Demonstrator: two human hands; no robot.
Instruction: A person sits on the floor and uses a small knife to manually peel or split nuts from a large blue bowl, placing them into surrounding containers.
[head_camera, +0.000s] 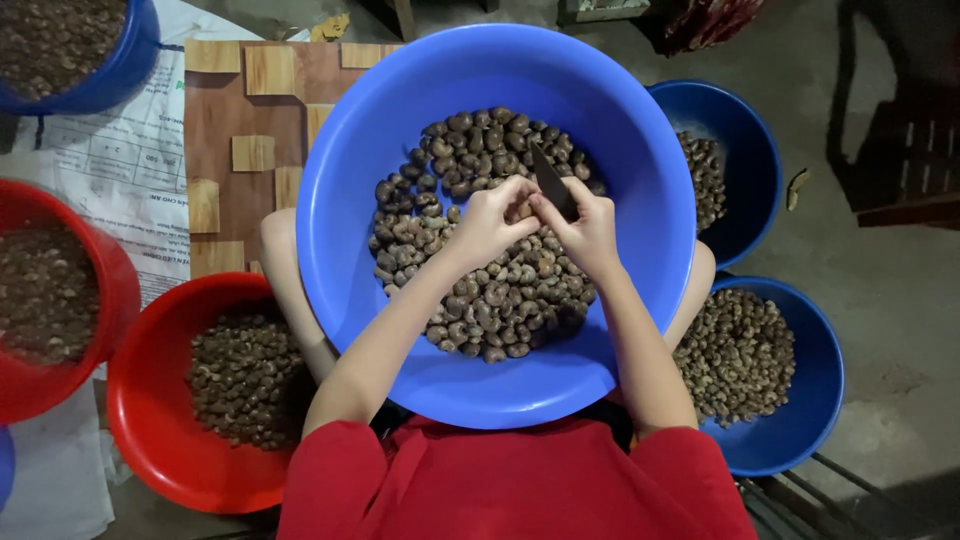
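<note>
A big light-blue basin (350, 150) rests on my lap, holding a heap of dark brown cashew nuts (500, 290). Both hands meet over the heap's middle. My left hand (490, 222) pinches a single nut between its fingertips. My right hand (585, 225) grips a small knife (549, 178) whose dark blade points up and away, its edge against the nut held by the left hand.
Two darker blue basins of nuts stand on my right (760, 160) (815, 400). Two red basins with nuts sit on my left (150, 400) (110, 290). A blue tub (130, 60) is at the top left. A patchwork wooden board (235, 150) lies behind.
</note>
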